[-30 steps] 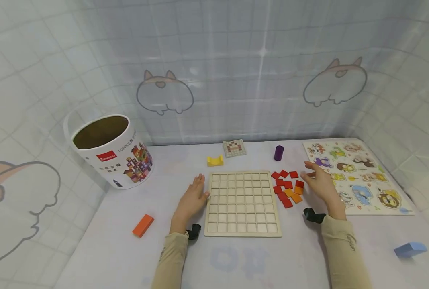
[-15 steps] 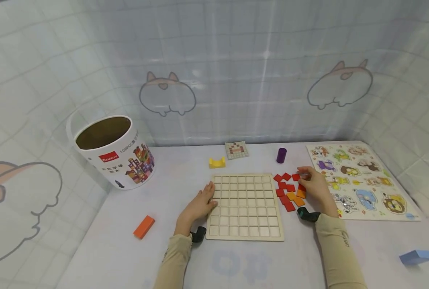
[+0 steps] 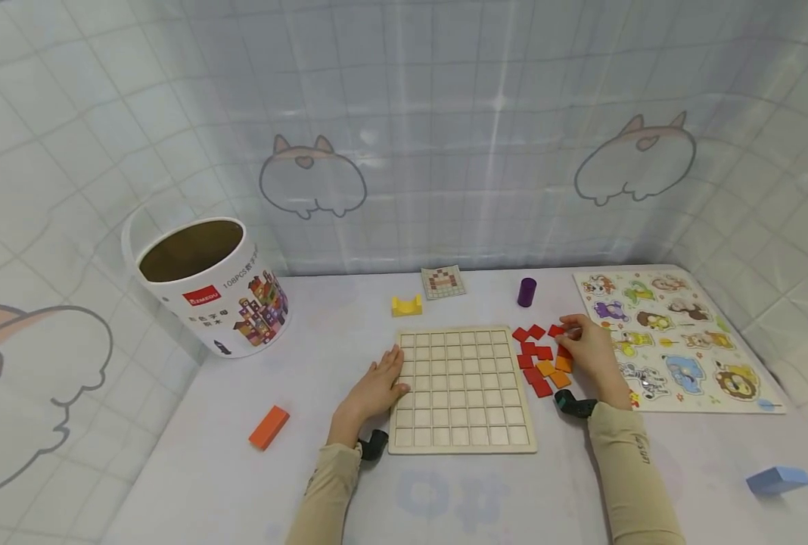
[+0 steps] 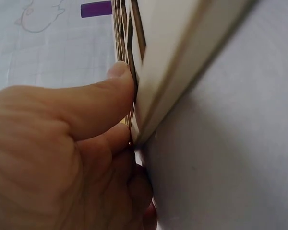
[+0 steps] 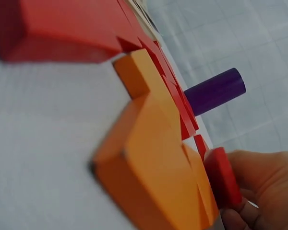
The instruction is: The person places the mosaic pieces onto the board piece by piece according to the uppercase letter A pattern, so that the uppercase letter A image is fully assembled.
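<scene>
In the head view, my left hand (image 3: 375, 390) rests against the left edge of a pale wooden grid board (image 3: 460, 448), fingers mostly straight. The left wrist view shows its thumb (image 4: 117, 72) on the rim of the board. To the right of the board lies a loose cluster of square red tiles (image 3: 543, 353) and several orange tiles (image 3: 560, 378). My right hand (image 3: 592, 352) is at this cluster's far right, thumb and index finger pinching a red tile (image 3: 555, 331). Another red tile (image 5: 224, 177) partly hides those fingertips in the right wrist view.
Behind the board are a yellow notched block (image 3: 407, 306), a small pattern card (image 3: 443, 294) and a purple cylinder (image 3: 526, 292). An animal puzzle board (image 3: 622, 284) lies right, a blue block (image 3: 777, 481) near it. Left are a white bucket (image 3: 230, 318) and an orange block (image 3: 268, 428).
My right hand has moved left from beside the puzzle board to the tiles, its fingers closing at a red one. My left hand has shifted slightly right, onto the board's edge.
</scene>
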`<state>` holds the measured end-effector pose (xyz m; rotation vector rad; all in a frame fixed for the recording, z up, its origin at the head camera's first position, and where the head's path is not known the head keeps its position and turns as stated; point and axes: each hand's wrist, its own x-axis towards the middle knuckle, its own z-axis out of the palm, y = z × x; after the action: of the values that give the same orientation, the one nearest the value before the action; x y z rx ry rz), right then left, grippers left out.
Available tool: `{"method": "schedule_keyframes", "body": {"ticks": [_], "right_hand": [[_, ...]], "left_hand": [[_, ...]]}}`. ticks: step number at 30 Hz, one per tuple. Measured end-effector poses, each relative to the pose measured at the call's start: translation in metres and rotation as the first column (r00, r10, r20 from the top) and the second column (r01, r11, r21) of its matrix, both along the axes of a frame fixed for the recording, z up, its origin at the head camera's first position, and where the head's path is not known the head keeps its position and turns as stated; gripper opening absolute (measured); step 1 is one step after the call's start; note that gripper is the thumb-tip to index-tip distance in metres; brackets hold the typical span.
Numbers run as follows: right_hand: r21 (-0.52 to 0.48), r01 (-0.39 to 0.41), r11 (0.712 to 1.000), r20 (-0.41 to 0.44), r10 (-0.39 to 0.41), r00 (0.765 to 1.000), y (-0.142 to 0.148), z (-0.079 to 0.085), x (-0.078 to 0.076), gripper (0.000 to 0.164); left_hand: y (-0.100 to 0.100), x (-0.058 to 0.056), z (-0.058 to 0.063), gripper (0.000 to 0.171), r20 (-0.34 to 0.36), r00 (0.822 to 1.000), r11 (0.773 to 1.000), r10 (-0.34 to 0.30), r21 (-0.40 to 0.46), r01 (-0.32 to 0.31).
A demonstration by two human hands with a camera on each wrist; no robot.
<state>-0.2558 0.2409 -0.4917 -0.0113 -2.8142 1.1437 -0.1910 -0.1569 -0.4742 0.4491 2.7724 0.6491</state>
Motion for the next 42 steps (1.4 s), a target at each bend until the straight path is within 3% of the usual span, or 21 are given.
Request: {"method": "schedule_keyframes", "body": {"ticks": [9, 19, 23, 42], "right_hand": [[0.021, 0.024, 0.999, 0.012, -0.024, 1.0, 0.001, 0.007, 0.001, 0.034], [0.007, 0.028, 1.0, 0.049, -0.028, 0.998, -0.001, 0.007, 0.001, 0.036], [-0.008, 0.031, 1.0, 0.056, -0.03, 0.998, -0.004, 0.01, 0.0, 0.036], [-0.041, -0.027, 0.999, -0.038, 0.025, 0.999, -0.018, 0.02, 0.006, 0.035]], "left_hand": [[0.0, -0.005, 0.001, 0.07, 0.003, 0.999, 0.999, -0.041, 0.033, 0.041], [0.008, -0.002, 0.015, 0.069, 0.109, 0.994, 0.999, -0.01, 0.048, 0.005], [0.01, 0.001, 0.02, 0.062, 0.11, 0.994, 0.999, -0.015, 0.047, 0.01], [0.006, 0.008, 0.019, 0.059, 0.147, 0.989, 0.996, 0.023, 0.086, -0.036]]}}
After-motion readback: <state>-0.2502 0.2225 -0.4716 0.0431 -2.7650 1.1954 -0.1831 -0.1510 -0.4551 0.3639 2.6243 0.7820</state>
